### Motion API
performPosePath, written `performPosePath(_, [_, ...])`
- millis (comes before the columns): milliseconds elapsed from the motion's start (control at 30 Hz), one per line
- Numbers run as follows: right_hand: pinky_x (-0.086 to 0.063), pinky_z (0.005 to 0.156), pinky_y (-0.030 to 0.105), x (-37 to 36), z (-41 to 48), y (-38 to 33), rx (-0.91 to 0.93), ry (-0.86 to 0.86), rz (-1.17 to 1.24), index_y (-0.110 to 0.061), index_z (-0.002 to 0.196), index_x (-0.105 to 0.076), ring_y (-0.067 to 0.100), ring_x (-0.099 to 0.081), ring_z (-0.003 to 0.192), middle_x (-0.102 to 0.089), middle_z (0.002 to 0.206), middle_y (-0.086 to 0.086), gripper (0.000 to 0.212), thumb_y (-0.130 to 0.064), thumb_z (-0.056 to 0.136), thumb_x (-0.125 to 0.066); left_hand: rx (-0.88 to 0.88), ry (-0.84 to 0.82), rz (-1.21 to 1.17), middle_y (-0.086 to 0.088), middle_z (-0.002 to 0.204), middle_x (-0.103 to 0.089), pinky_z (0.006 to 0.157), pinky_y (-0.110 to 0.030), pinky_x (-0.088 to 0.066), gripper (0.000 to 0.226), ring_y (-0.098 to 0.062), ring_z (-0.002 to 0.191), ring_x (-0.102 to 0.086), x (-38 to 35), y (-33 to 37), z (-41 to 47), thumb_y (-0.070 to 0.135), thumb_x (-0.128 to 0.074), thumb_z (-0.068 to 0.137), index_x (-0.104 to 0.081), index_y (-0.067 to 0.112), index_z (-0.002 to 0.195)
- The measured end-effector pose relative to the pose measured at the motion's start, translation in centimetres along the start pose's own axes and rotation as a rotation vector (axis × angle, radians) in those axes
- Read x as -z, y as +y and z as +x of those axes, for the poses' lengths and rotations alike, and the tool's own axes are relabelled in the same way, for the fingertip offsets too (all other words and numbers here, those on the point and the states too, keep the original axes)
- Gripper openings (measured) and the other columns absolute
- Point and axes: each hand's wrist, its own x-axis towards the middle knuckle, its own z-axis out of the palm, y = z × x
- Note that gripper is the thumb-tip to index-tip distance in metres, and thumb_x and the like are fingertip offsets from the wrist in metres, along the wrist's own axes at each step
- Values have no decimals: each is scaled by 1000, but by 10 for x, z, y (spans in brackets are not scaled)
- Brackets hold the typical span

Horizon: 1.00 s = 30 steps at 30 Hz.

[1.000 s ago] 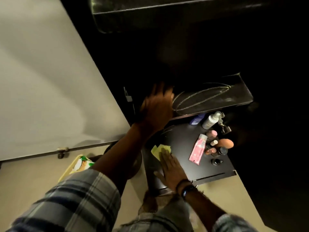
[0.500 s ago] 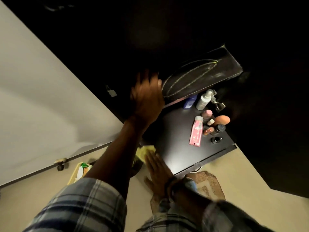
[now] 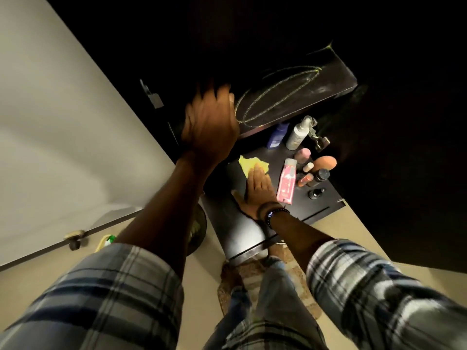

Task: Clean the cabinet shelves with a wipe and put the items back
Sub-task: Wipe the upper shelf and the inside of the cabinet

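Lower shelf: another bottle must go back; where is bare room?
Bare: front left of the lower shelf, between the right hand and the front edge; also the upper shelf beside the left hand. Crowded: back right, pink tube to white spray bottle.

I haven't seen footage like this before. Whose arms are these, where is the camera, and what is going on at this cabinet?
No machine here: a person wears a wide-angle camera on the head, so the single view looks down along their own plaid-sleeved arms. The right hand lies flat on a yellow wipe, pressing it onto the dark lower shelf. The left hand, blurred, rests on the front of the upper shelf, which bears a pale oval smear. On the lower shelf's right side sit toiletries: a pink tube lying flat, a white spray bottle, a blue bottle, an orange sponge and some small bottles. Neither hand grips anything.
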Motion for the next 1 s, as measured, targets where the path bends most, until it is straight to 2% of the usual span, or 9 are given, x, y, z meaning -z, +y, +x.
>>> performPosePath(67, [-26, 114, 51, -26, -27, -11, 131, 11, 1, 5, 141, -33, 41, -26, 140, -29, 150, 26, 83, -59, 87, -36, 42, -33, -64, -18, 100, -61, 76, -37, -43, 37, -32, 87, -57, 3, 2, 0, 23, -26, 98, -56, 7, 115])
performPosePath(200, [-10, 119, 42, -58, -127, -4, 404, -160, -105, -4, 144, -33, 31, -23, 143, -25, 154, 16, 76, -58, 90, -34, 28, 31, -84, -18, 97, -63, 69, -37, -46, 28, -33, 81, -59, 3, 2, -2, 19, -38, 96, -59, 7, 110])
performPosePath(333, [-15, 115, 39, -46, -142, 45, 332, -75, -207, -3, 141, -39, 32, -38, 137, -28, 150, 14, 76, -57, 87, -42, 8, 36, -38, -16, 87, -63, 63, -33, -46, 23, -29, 72, -59, 0, -1, -2, 17, -41, 94, -61, 8, 101])
performPosePath(533, [1, 118, 38, -26, -60, 15, 57, 6, -106, -3, 149, -13, 33, -8, 146, -12, 157, 19, 83, -60, 91, -32, 69, -103, -147, -20, 115, -53, 85, -39, -38, 36, -33, 101, -51, 11, 1, 2, 24, -27, 100, -49, 7, 123])
performPosePath(633, [-8, 121, 44, -43, -69, -19, 202, -30, -152, -2, 148, -12, 33, -8, 146, -10, 157, 18, 80, -59, 93, -19, 84, -133, -153, -19, 119, -52, 89, -40, -37, 37, -34, 106, -50, 14, 5, 0, 25, -26, 101, -47, 8, 125])
performPosePath(700, [-21, 117, 45, -56, -103, -23, 347, -42, -177, -2, 146, -22, 33, -23, 143, -22, 154, 17, 76, -55, 92, -21, 93, -150, -158, -18, 118, -53, 89, -40, -36, 37, -33, 106, -49, 14, 7, -1, 26, -26, 101, -48, 8, 125])
performPosePath(800, [-13, 117, 41, -61, -144, 12, 494, -64, -240, -10, 144, -33, 27, -33, 139, -29, 151, 9, 70, -54, 89, -35, 103, -162, -169, -18, 118, -53, 88, -39, -36, 37, -33, 106, -50, 13, 7, -1, 26, -27, 101, -49, 9, 125])
performPosePath(900, [-35, 111, 46, -50, -157, 76, 307, -25, -179, -9, 144, -34, 29, -36, 138, -26, 152, 10, 72, -59, 92, -28, 109, -162, -175, -18, 118, -54, 88, -39, -37, 37, -33, 105, -50, 12, 6, 1, 26, -27, 100, -50, 9, 124])
performPosePath(1000, [-28, 112, 44, -30, -152, 115, 4, 9, -119, -5, 146, -28, 30, -30, 141, -24, 154, 15, 79, -61, 92, -11, 117, -161, -193, -19, 117, -54, 88, -39, -37, 37, -33, 104, -51, 13, 6, 1, 25, -28, 100, -50, 8, 123])
